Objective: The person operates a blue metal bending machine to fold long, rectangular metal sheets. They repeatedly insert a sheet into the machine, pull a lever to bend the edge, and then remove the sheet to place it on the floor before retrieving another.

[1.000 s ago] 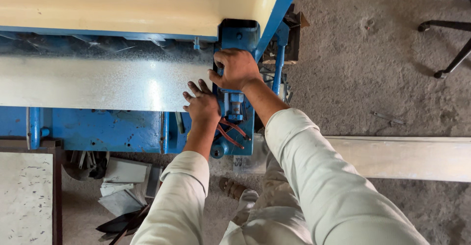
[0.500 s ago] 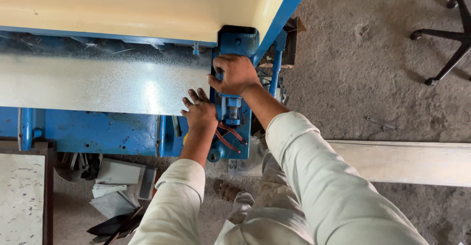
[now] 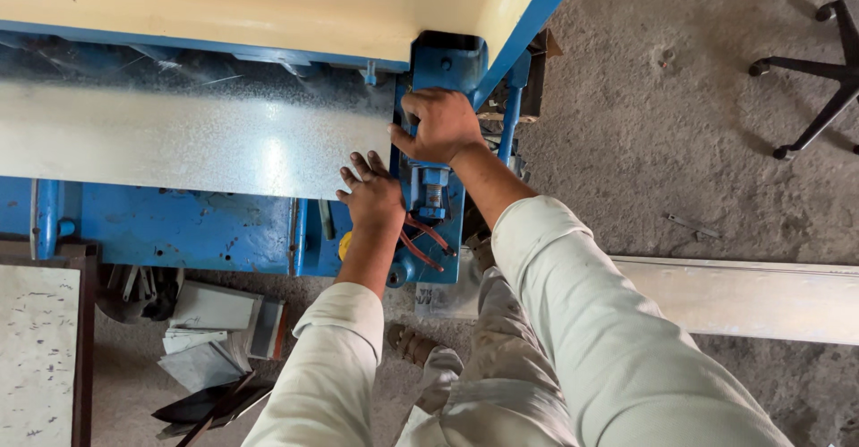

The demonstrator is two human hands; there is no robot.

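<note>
Far left, low: speckled white panel (image 3: 36, 357) on a dark frame; beside it on the floor, a heap of offcuts and folded metal scraps (image 3: 210, 340).

Left to centre: galvanised metal sheet (image 3: 192, 138), flat and bright, lying across the bed of the blue machine (image 3: 179, 228); its far edge runs under the cream top beam (image 3: 250, 0); its right-hand edge ends just at the blue end bracket (image 3: 443, 67).

Centre: left hand (image 3: 371, 196), fingers spread and laid flat, resting at the sheet's near right corner; it presses rather than grips, holding nothing. Judged step: steadying and squaring the sheet against the machine's end.

Just right of it: right hand (image 3: 438, 125), fingers curled around a part on the end bracket, at the sheet's right edge; whether it grips a lever, a stop or the bracket itself cannot be told. Below it, a small blue fitting with red hoses (image 3: 425, 241).

Position of sheet relative to hands: to the left of both; left hand on its corner, right hand touching or just beside its edge.

Judged requirement of next move: sheet kept flat and unshifted under the left palm while the right works the fitting; fingers kept out from under the beam.

Lower centre: pale sleeves and trousers; a sandalled foot (image 3: 412, 344) on the concrete floor (image 3: 680, 143).

Right: long pale metal strip (image 3: 743, 295) lying on the floor; far right, top, black chair base (image 3: 823, 71), well apart.
</note>
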